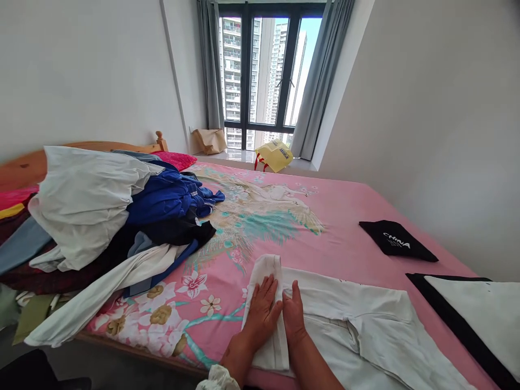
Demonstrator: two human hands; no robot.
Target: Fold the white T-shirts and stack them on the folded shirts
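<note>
A pair of white trousers (374,317) lies spread on the bed in front of me, its left end turned over into a flat fold. My left hand (264,309) rests palm down on that folded part, fingers stretched out. Right beside the fold's edge is my right hand (294,317), turned on its side with the thumb raised apart. Its other fingers are partly hidden at the fold, and I see nothing gripped in it.
A heap of clothes, with a white garment (87,203) and a blue garment (166,197), covers the bed's left side. At right lie a folded black garment (398,241) and a white folded garment (479,309) on black cloth. A yellow bag (276,155) and brown paper bag (210,142) stand by the window.
</note>
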